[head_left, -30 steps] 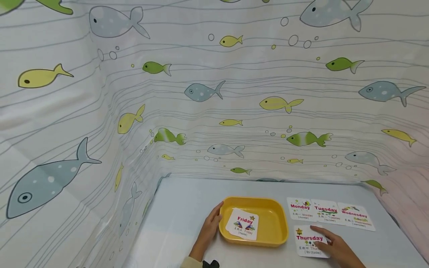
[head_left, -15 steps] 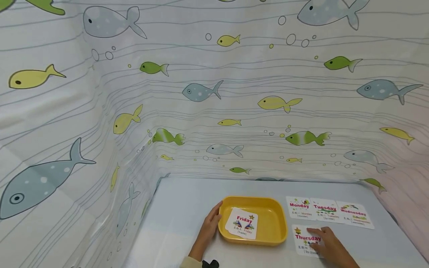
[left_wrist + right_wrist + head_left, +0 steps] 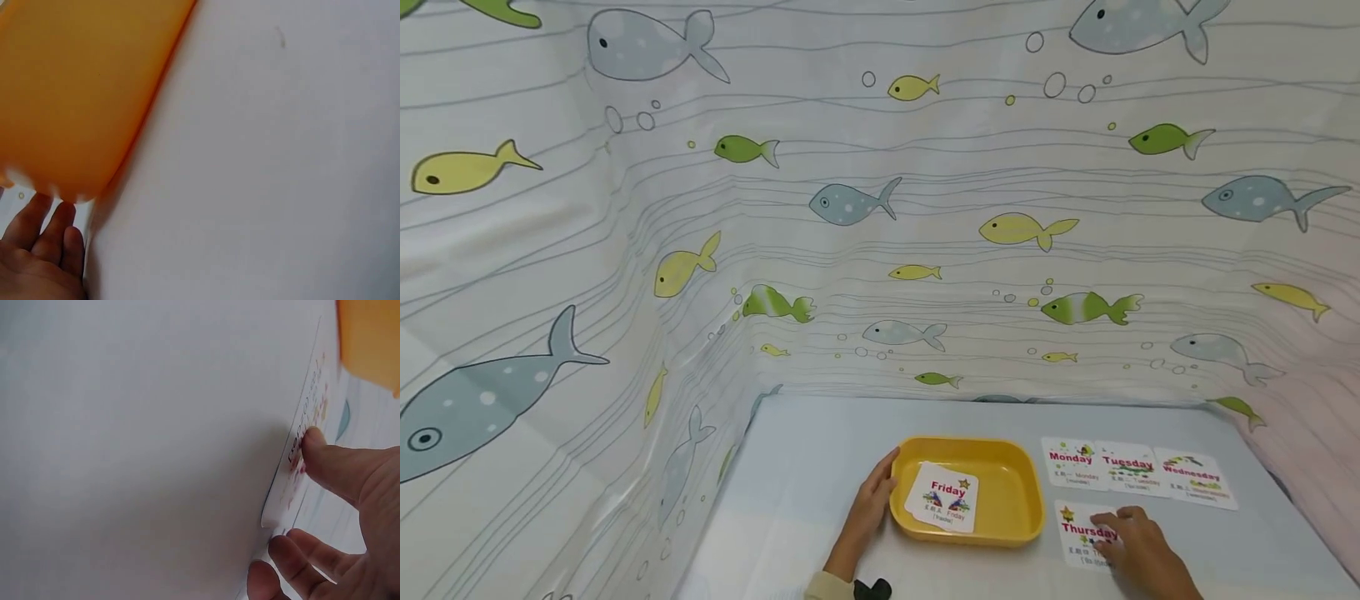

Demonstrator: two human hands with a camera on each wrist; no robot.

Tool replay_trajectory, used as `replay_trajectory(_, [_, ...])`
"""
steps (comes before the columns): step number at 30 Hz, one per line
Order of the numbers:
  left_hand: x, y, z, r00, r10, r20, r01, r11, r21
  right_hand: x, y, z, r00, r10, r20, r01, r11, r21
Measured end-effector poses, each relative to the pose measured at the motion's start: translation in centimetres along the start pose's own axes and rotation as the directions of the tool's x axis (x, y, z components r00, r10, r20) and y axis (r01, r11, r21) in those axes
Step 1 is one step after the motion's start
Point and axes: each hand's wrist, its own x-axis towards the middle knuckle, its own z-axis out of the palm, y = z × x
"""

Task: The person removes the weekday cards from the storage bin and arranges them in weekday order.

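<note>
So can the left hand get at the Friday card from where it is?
Probably yes: the left hand rests at the left end of the yellow tray, and the Friday card lies uncovered inside, toward that end. Only the tray's rim stands between them.

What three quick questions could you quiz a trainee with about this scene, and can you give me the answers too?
1. True or false: the left hand touches the tray.
2. Which does the right hand touch?
A) the Friday card
B) the Thursday card
C) the tray
3. In the head view, name the cards in the row beyond the Thursday card, from left to right.

Key:
1. True.
2. B.
3. Monday, Tuesday, Wednesday.
</note>
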Motion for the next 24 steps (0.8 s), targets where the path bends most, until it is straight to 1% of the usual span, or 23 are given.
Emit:
replay_trajectory(7, [0.2, -0.2, 0.0, 1.000, 0.009, 0.005, -0.008, 1.000, -0.009, -0.3, -0.4, 0.0, 0.998, -0.003, -0.057, 0.005, 1.000, 0.021])
replay_trajectory(13, [0.1, -0.4, 0.1, 1.000, -0.010, 0.002, 0.010, 1.000, -0.019, -0.2, -0.6, -0.4, 0.998, -0.038, -0.058, 0.040, 0.999, 0.029])
replay_trajectory(16, [0.0, -0.4, -0.1, 1.000, -0.010, 0.004, 0.010, 0.999, -0.030, -0.1, -1.1, -0.3, 0.996, -0.042, -0.082, 0.045, 0.998, 0.037])
replay_trajectory(18, [0.0, -0.4, -0.2, 1.000, 0.000, 0.008, 0.000, 0.999, -0.032, -0.1, -1.4, -0.1, 0.993, -0.037, -0.115, 0.043, 0.998, 0.044])
replay_trajectory(20, [0.0, -0.3, -0.2, 1.000, 0.005, 0.009, -0.004, 1.000, -0.030, 0.0, -1.8, 0.0, 0.986, -0.028, -0.166, 0.039, 0.997, 0.062])
replay_trajectory(24, [0.2, -0.1, -0.1, 1.000, 0.009, 0.006, -0.009, 1.000, -0.008, 0.3, -3.0, -0.4, 0.964, -0.049, -0.260, 0.076, 0.993, 0.094])
